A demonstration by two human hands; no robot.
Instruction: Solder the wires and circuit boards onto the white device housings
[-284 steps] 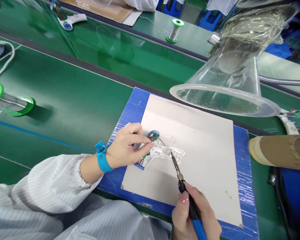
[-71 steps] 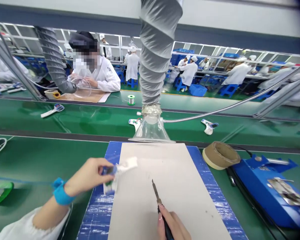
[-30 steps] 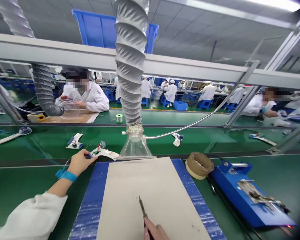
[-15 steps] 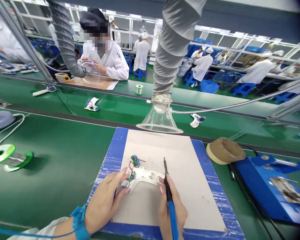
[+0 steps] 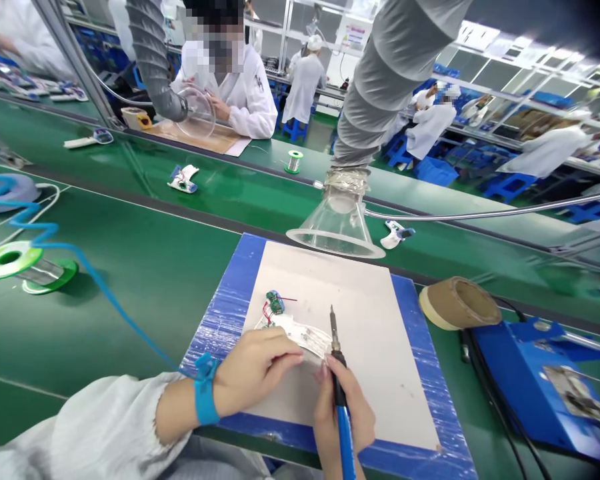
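1. white shell (image 5: pixel 306 332): on the pale sheet (image 5: pixel 380 360), between 9 and 10 o'clock from the sheet's middle; one end pointing between 3 and 4 o'clock.
2. circuit module (image 5: pixel 275 302): at about 11 o'clock from the shell's middle, with thin red wires (image 5: pixel 266 311) between module and shell; dark lead (image 5: pixel 291 299) projecting towards 3 o'clock.
3. left hand (image 5: pixel 257 367): half curled over the shell's near side, thumb close to the fingertips; contact concealed by the hand itself, so impossible to tell whether pinching or merely resting.
4. right hand (image 5: pixel 347 400): wrapped round the handle of the soldering iron (image 5: pixel 345 427), tip towards 12 o'clock, apart from the shell; thumb and forefinger near the shell's end.
5. handling, as judged: shell light, stiff, probably smooth plastic, apt to skid under a nudge; module and wires fragile, joints least tolerant of tugging.
6. best hold: by the long edges or the plain end; wires kept slack, never used as handles; iron's tip, presumably hot, clear of plastic and fingers.
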